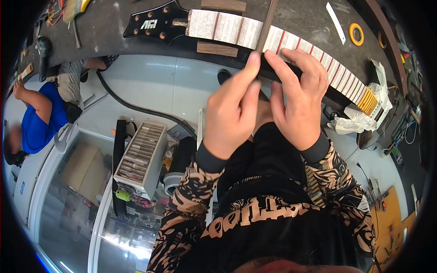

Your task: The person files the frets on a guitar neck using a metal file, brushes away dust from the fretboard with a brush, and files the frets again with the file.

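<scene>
Holding rod [267,25] w/ L hand [229,111] across taped gtr neck [290,42], w/ R hand [298,102] at near edge, can't tell if gripping.

On the black guitar head [159,34] before you stand white letters [149,24], which seem to read "AFI". Your black shirt [277,241] carries large tan letters [259,213], but their word is not clear.

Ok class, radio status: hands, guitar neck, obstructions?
Left hand at slim rod's near end; right hand by taped neck. Rod angled across neck. Crumpled paper at neck's right end.
</scene>
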A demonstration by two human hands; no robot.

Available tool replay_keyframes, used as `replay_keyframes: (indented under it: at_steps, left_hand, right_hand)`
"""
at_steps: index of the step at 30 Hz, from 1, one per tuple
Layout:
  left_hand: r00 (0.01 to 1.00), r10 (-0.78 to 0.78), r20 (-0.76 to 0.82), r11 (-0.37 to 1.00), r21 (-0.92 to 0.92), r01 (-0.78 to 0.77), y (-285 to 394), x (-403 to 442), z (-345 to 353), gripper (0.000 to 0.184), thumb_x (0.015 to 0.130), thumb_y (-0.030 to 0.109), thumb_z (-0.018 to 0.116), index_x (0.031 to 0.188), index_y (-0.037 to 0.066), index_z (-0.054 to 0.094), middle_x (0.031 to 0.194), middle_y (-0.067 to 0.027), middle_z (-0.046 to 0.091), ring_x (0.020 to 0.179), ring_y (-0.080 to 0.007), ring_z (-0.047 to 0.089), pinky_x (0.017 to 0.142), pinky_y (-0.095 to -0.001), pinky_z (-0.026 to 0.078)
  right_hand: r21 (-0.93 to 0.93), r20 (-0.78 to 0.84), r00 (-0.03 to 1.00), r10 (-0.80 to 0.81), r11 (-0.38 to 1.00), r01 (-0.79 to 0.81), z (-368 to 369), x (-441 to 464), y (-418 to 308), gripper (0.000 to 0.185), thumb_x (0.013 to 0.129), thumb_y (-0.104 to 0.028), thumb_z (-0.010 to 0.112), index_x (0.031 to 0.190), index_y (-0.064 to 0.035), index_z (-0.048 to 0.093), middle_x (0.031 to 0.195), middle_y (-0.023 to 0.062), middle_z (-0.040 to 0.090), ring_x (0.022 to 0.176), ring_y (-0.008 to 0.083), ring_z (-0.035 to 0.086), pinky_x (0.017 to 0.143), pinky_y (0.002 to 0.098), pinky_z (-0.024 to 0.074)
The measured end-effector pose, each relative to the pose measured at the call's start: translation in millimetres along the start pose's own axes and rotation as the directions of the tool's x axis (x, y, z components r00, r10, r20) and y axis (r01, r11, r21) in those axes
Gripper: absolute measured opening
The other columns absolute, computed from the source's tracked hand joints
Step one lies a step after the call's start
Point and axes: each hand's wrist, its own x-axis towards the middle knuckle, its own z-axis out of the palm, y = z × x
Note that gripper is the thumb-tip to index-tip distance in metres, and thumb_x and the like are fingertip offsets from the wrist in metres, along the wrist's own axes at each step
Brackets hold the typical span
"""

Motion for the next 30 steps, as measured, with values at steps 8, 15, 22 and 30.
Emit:
replay_keyframes:
  at_steps: [8, 15, 22, 30]
  left_hand:
    - [0.997, -0.006, 0.083, 0.975, 0.223, -0.012, 3, -55, -24, 0.052, 0.106, -0.011, 0.069, 0.157, -0.004, 0.068, 0.116, -0.0238, 0.082, 0.087, -0.0282, 0.078, 0.081, -0.0371, 0.062]
    - [0.996, 0.091, 0.014, 0.983, 0.157, -0.092, -3, -16, -4, 0.054, 0.106, -0.008, 0.069, 0.160, -0.001, 0.066, 0.121, -0.0230, 0.079, 0.089, -0.0317, 0.078, 0.081, -0.0384, 0.061]
    - [0.996, -0.029, 0.081, 0.975, 0.221, 0.010, 3, -54, -20, 0.054, 0.106, -0.011, 0.069, 0.159, -0.002, 0.067, 0.112, -0.0212, 0.080, 0.082, -0.0265, 0.074, 0.079, -0.0343, 0.060]
    - [0.999, 0.008, 0.047, 0.983, 0.185, -0.017, -6, -61, -16, 0.054, 0.104, -0.012, 0.069, 0.158, -0.003, 0.068, 0.125, -0.0274, 0.082, 0.093, -0.0315, 0.081, 0.084, -0.0385, 0.063]
  right_hand:
    - [-0.024, -0.013, 1.000, -0.017, 1.000, 0.016, 5, -2, 4, 0.083, 0.077, 0.002, 0.077, 0.154, -0.0277, 0.074, 0.152, 0.0024, 0.061, 0.147, 0.0300, 0.053, 0.125, 0.0506, 0.0354]
    - [-0.039, -0.019, 1.000, -0.008, 0.999, 0.007, 6, -4, 3, 0.084, 0.077, 0.002, 0.076, 0.155, -0.0282, 0.074, 0.152, 0.0015, 0.061, 0.147, 0.0296, 0.052, 0.125, 0.0504, 0.0354]
    - [-0.037, -0.034, 0.999, -0.017, 0.999, 0.016, 8, -4, 4, 0.085, 0.076, 0.002, 0.076, 0.155, -0.0286, 0.074, 0.151, 0.0014, 0.061, 0.147, 0.0293, 0.052, 0.125, 0.0498, 0.0347]
    - [-0.042, -0.037, 0.999, -0.026, 0.999, 0.024, 8, -4, 3, 0.085, 0.076, 0.002, 0.077, 0.155, -0.0289, 0.074, 0.151, 0.0010, 0.061, 0.146, 0.0286, 0.052, 0.125, 0.0495, 0.0354]
